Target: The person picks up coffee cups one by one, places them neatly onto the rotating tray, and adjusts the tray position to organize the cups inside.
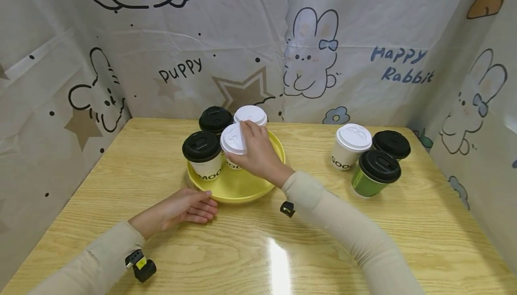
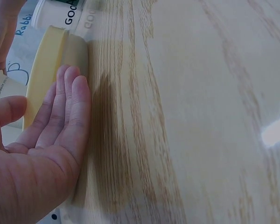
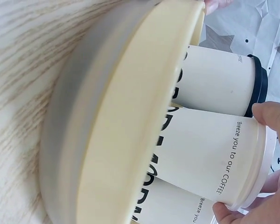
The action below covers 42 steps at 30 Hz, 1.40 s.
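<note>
Right hand (image 1: 258, 151) is gripping nearer white-lidded cup (image 1: 232, 139) within yellow tray (image 1: 240, 188). Left hand (image 1: 187, 207) is touching near-left tray rim, fingers extended

Place: you are at a small, screened-off recording spot; what room lies beyond, you cannot tell.
Table (image 1: 226, 241): a pale wood-grain top before you.
Hangings (image 1: 250, 30): creased sheets printed with cartoons, "PUPPY" and "Happy Rabbit", enclose 3 sides of your table.
Wrist cameras (image 1: 142, 268): 2 small black units, worn by you, above the table.
</note>
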### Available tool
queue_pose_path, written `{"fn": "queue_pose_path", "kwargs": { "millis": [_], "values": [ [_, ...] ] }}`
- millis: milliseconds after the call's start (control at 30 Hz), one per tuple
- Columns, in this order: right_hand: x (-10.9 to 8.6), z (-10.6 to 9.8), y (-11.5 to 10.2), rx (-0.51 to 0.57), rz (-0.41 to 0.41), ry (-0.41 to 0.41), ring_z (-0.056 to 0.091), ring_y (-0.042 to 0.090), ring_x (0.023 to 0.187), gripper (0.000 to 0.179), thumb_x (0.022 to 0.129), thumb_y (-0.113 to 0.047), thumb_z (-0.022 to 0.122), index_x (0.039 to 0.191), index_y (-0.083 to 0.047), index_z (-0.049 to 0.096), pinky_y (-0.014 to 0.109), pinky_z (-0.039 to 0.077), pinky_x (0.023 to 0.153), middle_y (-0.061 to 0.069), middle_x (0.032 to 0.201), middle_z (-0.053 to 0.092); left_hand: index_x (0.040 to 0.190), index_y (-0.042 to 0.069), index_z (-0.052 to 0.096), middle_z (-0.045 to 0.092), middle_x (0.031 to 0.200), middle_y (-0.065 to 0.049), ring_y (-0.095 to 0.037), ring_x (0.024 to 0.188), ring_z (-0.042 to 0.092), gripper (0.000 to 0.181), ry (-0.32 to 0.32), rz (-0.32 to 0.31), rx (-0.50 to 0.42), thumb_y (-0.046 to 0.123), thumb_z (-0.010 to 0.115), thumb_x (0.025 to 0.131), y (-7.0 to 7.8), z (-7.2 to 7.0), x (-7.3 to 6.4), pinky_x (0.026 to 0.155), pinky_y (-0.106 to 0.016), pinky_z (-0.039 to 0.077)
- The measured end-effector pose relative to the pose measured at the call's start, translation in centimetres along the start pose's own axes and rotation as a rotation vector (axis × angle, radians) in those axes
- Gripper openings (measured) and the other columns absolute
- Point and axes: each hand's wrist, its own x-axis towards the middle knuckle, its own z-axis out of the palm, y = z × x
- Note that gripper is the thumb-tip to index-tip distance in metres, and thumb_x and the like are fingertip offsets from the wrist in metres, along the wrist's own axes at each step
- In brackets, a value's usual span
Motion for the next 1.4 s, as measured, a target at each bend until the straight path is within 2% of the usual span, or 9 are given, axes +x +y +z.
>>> {"fn": "queue_pose_path", "kwargs": {
  "millis": [300, 467, 1067, 1400],
  "values": [
    [-0.18, 0.19, -0.09, -0.029, 0.001, 0.027, 0.036, 0.034, 0.128, 0.086, 0.081, -0.044, 0.073, 0.143, 0.004, 0.036, 0.039, 0.037, 0.108, 0.02, 0.145, 0.036, 0.119, -0.014, 0.056, 0.071, 0.103, -0.014, -0.019, 0.09, 0.069, 0.051, 0.002, -0.001, -0.006, 0.033, 0.045, 0.102, -0.14, -0.14, 0.15, 0.081, -0.032, 0.057],
    [-0.55, 0.27, -0.04, -0.045, -0.009, 0.014, 0.038, 0.034, 0.125, 0.087, 0.082, -0.044, 0.072, 0.144, 0.005, 0.035, 0.039, 0.039, 0.106, 0.021, 0.145, 0.036, 0.119, -0.014, 0.055, 0.071, 0.103, -0.014, -0.019, 0.09, 0.069, 0.051, 0.001, -0.003, -0.006, 0.032, 0.044, 0.102, -0.15, -0.09, 0.15, 0.081, -0.032, 0.057],
    [-0.76, -0.02, -0.24, -0.081, -0.023, -0.03, 0.035, 0.033, 0.13, 0.085, 0.086, -0.045, 0.068, 0.147, 0.002, 0.032, 0.039, 0.035, 0.11, 0.019, 0.149, 0.033, 0.119, -0.015, 0.056, 0.071, 0.1, -0.011, -0.017, 0.087, 0.069, 0.051, 0.003, 0.001, -0.013, 0.032, 0.045, 0.102, -0.13, 0.06, 0.04, 0.08, -0.032, 0.057],
    [-0.76, 0.24, -0.37, -0.054, -0.034, -0.034, 0.029, 0.035, 0.136, 0.086, 0.086, -0.048, 0.067, 0.147, 0.002, 0.031, 0.042, 0.032, 0.113, 0.021, 0.152, 0.028, 0.119, -0.016, 0.055, 0.071, 0.1, -0.012, -0.018, 0.088, 0.069, 0.051, 0.006, 0.005, -0.015, 0.031, 0.045, 0.102, -0.04, 0.18, -0.01, 0.08, -0.032, 0.057]
  ]
}}
